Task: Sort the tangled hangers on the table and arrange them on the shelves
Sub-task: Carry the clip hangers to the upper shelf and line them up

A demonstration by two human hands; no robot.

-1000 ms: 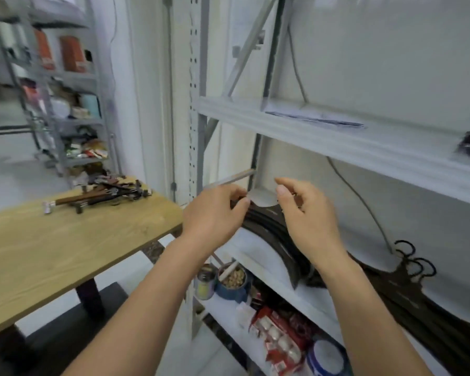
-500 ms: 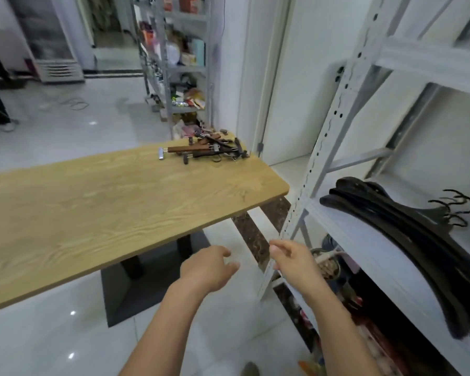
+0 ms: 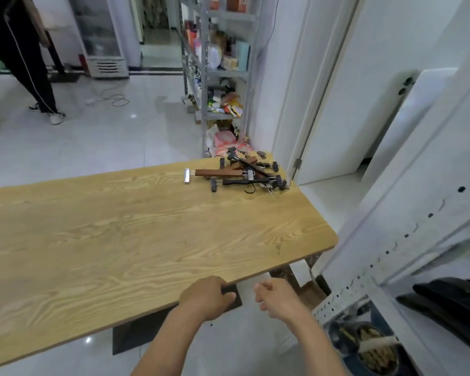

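Both arms have come down from the shelf (image 3: 364,270). A second ago the hands were up at the black hangers (image 3: 451,302) there, and now they hang low, just before the near edge of the table (image 3: 120,226). The view has turned too, so the table fills the middle and the shelf stands only at the right side.

The left hand (image 3: 206,297) is loosely curled and holds nothing. The right hand (image 3: 278,297) is also relaxed and empty. I judge they are empty because one hanger is already put away and the person goes back for more.

The pile (image 3: 244,173) of tangled hangers lies on the far right corner of the table, well apart from both hands, so a step or a long reach is needed. The black hangers lie stacked on the shelf, partly cut off by the picture edge.
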